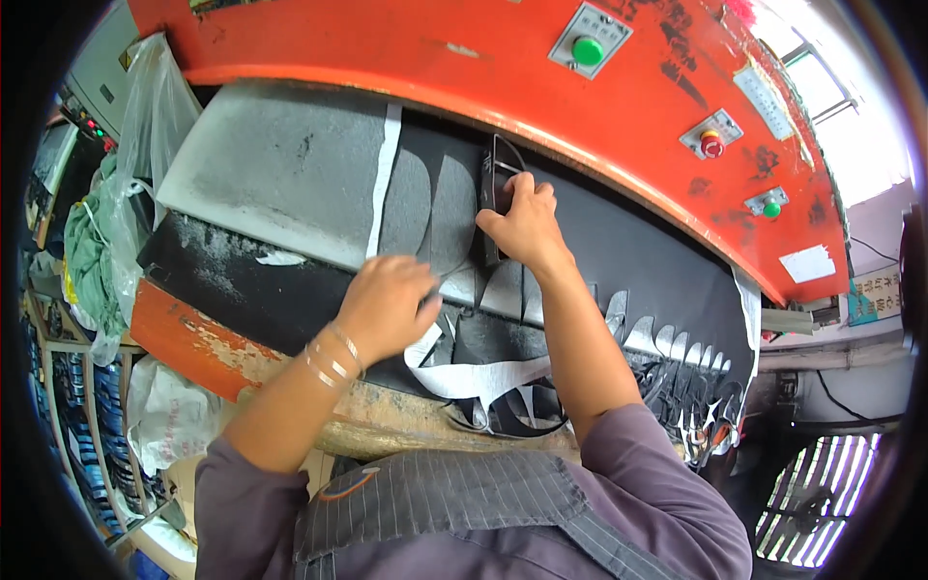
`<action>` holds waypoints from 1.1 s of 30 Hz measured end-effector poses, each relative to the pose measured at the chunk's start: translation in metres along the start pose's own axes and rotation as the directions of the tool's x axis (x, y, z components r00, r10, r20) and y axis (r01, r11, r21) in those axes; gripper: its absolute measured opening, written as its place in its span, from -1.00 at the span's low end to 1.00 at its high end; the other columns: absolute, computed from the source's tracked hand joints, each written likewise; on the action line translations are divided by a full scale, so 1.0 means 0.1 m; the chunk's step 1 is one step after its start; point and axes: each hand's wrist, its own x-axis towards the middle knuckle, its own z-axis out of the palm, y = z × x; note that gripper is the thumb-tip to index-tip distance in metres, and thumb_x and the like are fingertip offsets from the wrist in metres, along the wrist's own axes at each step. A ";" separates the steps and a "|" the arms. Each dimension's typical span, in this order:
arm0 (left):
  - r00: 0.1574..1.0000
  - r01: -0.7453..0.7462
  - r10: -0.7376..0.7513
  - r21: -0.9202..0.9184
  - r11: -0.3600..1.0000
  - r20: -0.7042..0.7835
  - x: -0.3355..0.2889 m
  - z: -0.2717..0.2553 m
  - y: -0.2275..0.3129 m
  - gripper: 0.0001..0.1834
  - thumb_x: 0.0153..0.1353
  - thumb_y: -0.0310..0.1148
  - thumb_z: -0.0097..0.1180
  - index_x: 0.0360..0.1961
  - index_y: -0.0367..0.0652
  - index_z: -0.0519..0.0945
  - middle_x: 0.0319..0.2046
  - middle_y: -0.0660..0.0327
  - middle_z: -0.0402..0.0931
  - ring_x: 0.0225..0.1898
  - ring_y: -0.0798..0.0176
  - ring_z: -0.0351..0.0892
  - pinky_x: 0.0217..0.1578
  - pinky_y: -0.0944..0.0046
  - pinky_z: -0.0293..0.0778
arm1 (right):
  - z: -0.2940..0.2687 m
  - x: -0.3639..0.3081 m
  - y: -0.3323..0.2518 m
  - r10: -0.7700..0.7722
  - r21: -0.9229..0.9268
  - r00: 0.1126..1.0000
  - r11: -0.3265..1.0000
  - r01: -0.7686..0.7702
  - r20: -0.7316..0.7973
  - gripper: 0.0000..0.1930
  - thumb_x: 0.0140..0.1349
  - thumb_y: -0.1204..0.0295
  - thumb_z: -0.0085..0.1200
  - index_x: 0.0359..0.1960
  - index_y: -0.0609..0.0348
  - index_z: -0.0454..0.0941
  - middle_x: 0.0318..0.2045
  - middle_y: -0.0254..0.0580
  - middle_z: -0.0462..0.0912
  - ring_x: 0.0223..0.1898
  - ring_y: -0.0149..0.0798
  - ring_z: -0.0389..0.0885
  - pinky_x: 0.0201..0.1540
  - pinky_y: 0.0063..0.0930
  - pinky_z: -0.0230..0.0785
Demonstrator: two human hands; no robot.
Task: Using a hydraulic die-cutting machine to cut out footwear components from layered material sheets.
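The right hand [528, 226] is gripping a dark frame [488, 186], apparently steadying it on the black sheet [628, 232], back from the counter's [193, 333] near edge; the left hand [385, 307] is hovering open.

Printed characters mark the red machine [387, 41]'s uppermost button plate [601, 27], white label [764, 99], and a sign [875, 295] beyond its right edge.

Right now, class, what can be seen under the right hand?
Under the right hand is the dark, thin-walled frame it grips, with black sheet material to the right. Whatever the palm and fingers cover cannot be seen.
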 end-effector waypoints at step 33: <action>0.697 -0.336 0.069 -0.241 0.911 -0.714 1.29 -0.28 0.86 -0.89 0.20 -0.40 0.07 -0.32 -0.22 0.52 -0.30 0.04 0.49 -0.30 0.03 0.47 -0.20 0.11 0.40 | -1.76 -0.55 1.62 0.098 0.228 0.238 0.757 0.612 -0.966 -0.57 0.43 0.24 -0.17 0.18 0.31 0.30 0.13 -0.08 0.37 0.19 -0.23 0.30 0.26 -0.27 0.12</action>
